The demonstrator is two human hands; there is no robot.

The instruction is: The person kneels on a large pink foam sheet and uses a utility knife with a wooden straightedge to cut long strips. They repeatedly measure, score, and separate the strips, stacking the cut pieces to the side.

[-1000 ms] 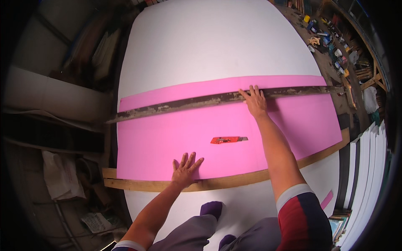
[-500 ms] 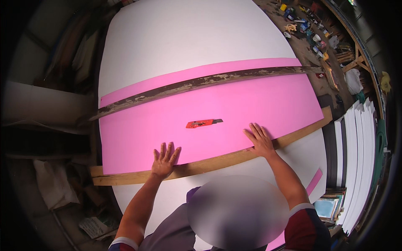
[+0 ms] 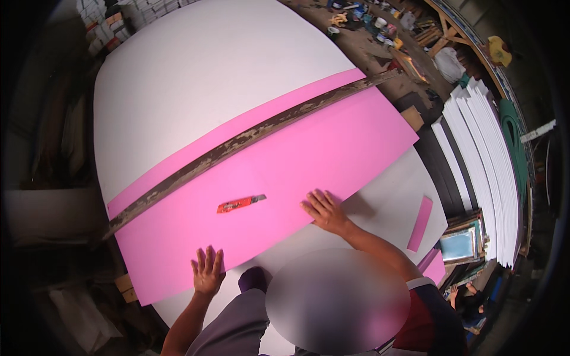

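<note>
Left hand: the left hand (image 3: 207, 272) lies flat, fingers spread, on the near edge of the pink sheet (image 3: 332, 148).
Straightedge: a long dark worn bar (image 3: 237, 145) crosses the sheet diagonally.
Knife: an orange utility knife (image 3: 240, 204) rests on the sheet, between the hands.
Right hand: the right hand (image 3: 323, 210) presses flat, fingers spread, on the sheet's near edge.
Surface: a big white board (image 3: 196, 71) lies beneath.

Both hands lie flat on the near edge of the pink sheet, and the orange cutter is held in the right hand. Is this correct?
Not quite. In the head view the orange cutter lies loose on the pink sheet, apart from both hands. The left hand and right hand do lie flat on the sheet's near edge, holding nothing.
</note>
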